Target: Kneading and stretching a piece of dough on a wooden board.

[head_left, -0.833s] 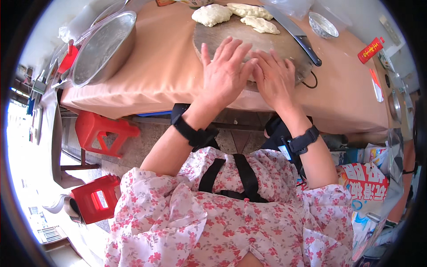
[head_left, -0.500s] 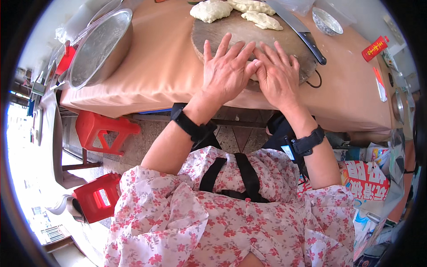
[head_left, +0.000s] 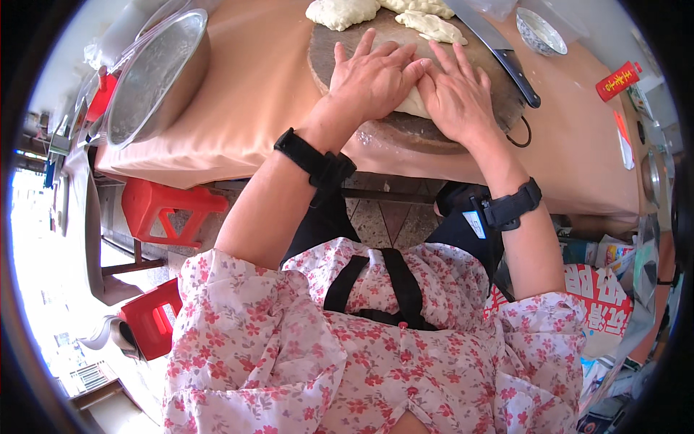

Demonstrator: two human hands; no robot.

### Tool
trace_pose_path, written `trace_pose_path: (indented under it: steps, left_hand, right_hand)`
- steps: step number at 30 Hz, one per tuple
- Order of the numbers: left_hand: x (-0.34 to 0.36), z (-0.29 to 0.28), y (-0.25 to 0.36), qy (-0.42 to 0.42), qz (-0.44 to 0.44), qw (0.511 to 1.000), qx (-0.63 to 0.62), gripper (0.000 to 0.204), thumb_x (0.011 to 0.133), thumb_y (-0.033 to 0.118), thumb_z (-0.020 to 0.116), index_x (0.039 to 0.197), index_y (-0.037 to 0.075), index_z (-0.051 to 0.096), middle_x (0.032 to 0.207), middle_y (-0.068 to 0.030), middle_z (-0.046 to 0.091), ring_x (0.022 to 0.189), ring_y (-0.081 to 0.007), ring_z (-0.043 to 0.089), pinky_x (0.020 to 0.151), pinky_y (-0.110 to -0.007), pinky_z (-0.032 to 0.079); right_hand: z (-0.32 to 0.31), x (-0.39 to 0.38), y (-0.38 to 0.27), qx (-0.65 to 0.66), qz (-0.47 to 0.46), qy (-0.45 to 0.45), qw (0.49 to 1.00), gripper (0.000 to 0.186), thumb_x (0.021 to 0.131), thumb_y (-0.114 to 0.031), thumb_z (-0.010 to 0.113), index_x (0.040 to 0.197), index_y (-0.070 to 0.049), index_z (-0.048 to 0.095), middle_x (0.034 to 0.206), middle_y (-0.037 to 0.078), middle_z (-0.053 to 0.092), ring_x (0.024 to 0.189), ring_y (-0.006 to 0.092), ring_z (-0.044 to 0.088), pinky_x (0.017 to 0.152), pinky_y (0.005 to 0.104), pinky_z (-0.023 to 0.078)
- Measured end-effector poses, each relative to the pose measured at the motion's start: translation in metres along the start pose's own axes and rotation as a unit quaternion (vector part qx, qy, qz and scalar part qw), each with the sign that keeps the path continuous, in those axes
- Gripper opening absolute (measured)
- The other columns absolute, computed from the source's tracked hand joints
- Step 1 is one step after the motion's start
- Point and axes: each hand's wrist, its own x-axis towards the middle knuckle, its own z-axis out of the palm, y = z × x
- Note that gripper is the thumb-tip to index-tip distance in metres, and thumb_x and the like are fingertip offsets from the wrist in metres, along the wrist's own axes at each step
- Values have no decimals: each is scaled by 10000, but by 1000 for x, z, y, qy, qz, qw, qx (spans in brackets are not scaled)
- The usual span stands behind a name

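My left hand (head_left: 374, 81) and my right hand (head_left: 457, 92) press side by side on a piece of pale dough (head_left: 413, 105), fingers stretched out and thumbs meeting. Most of that piece is hidden beneath them. It lies on a round wooden chopping board (head_left: 405, 134). Toward the board's far edge rest a dough lump (head_left: 341, 11) on the left and a flatter dough piece (head_left: 431, 27) on the right. A cleaver-like knife (head_left: 497, 52) with a black handle lies along the board's right side, its handle near my right fingers.
A large metal basin (head_left: 155, 83) stands tilted at the left of the cloth-covered table (head_left: 253, 108). On the right are a patterned bowl (head_left: 541, 33) holding white powder and a red bottle (head_left: 619, 81). Red plastic stools (head_left: 170, 213) stand on the floor at left.
Both hands have pushed forward, away from me, over the dough. More of the dough now shows between and below them, and my forearms reach further out.
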Motion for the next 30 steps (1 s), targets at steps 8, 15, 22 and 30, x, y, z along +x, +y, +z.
trace_pose_path:
  steps: [8, 15, 22, 30]
  left_hand:
    - [16, 1, -4, -17, -18, 1000, -8, 605, 970, 613, 254, 1432, 265, 432, 1499, 14, 385, 1451, -309, 179, 1129, -624, 124]
    - [13, 0, -2, -19, -24, 1000, 2, 636, 969, 622, 234, 1443, 241, 419, 1505, 10, 378, 1459, -280, 161, 1136, -609, 108]
    - [-5, 4, -4, 11, 0, 1000, 24, 658, 976, 614, 227, 1426, 187, 447, 1474, -17, 429, 1446, -245, 218, 1136, -601, 116]
    - [-28, 1, 2, 44, 29, 999, 3, 586, 989, 550, 313, 1412, 172, 460, 1433, -36, 478, 1415, -270, 294, 1125, -598, 153]
  right_hand:
    - [5, 13, 5, -13, 11, -4, 1000, 508, 975, -467, 309, 1369, -225, 520, 1529, 75, 336, 1440, 326, 224, 1106, 609, 210]
    - [6, 10, 5, -21, 3, 5, 1000, 506, 978, -481, 302, 1339, -228, 551, 1510, 77, 371, 1435, 326, 237, 1113, 601, 193]
    - [3, -6, 1, -17, -21, 40, 999, 497, 993, -484, 313, 1316, -208, 570, 1480, 76, 418, 1428, 314, 256, 1120, 594, 169]
    - [6, -22, 0, 2, -32, 74, 997, 487, 999, -458, 349, 1320, -156, 559, 1451, 82, 452, 1407, 314, 302, 1085, 629, 202]
